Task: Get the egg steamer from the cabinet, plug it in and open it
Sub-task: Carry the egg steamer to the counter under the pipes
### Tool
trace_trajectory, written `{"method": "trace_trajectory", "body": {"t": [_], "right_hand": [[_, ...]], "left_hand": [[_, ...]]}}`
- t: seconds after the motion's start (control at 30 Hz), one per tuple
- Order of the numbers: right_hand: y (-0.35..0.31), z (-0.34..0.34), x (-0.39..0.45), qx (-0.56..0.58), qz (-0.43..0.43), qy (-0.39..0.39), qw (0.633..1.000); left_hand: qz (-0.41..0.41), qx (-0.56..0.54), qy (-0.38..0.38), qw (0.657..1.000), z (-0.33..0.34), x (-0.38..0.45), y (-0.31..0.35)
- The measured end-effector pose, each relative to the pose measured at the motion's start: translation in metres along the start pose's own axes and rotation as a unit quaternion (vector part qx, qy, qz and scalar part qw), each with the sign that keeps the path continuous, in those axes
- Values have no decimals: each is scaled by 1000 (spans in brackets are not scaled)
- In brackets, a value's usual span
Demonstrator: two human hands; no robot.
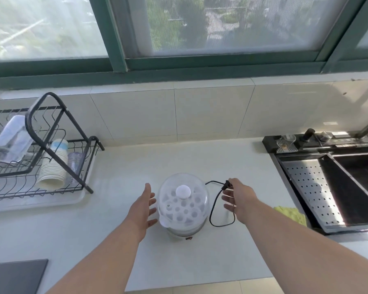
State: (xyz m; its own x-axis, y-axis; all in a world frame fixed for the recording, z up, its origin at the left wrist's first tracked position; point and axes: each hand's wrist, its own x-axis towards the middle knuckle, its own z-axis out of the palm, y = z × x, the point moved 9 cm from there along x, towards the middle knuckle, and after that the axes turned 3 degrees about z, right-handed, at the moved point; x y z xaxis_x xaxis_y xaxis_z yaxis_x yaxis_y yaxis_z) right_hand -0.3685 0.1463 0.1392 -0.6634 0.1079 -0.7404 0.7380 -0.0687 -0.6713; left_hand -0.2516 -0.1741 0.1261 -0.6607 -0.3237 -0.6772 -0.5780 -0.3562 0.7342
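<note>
Since it stands on the table [119, 166]: egg steamer [183, 205], lid on, unplugged.
Left hand [143, 205]: fingers spread, beside steamer, ready to steady it.
Right hand [237, 198]: fingers pinching plug [226, 185], cord [214, 205] slack.

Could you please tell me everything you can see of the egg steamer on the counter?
The egg steamer stands upright on the pale counter, lid closed. A clear plastic dome with a white knob covers a white tray of round holes above a pale base. Its black cord loops rightward, the plug at the right hand; the open left hand seems just short of it.
</note>
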Motion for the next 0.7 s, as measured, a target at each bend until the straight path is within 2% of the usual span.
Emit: {"method": "trace_trajectory", "body": {"t": [0.33,0.7], "right_hand": [[3,9,-23,98,31,-31,994],[26,19,-30,58,50,-17,997]], "left_hand": [[-5,-10,-9,1000,0,-5,2],[-20,-13,-19,1000,-8,-7,-3]]}}
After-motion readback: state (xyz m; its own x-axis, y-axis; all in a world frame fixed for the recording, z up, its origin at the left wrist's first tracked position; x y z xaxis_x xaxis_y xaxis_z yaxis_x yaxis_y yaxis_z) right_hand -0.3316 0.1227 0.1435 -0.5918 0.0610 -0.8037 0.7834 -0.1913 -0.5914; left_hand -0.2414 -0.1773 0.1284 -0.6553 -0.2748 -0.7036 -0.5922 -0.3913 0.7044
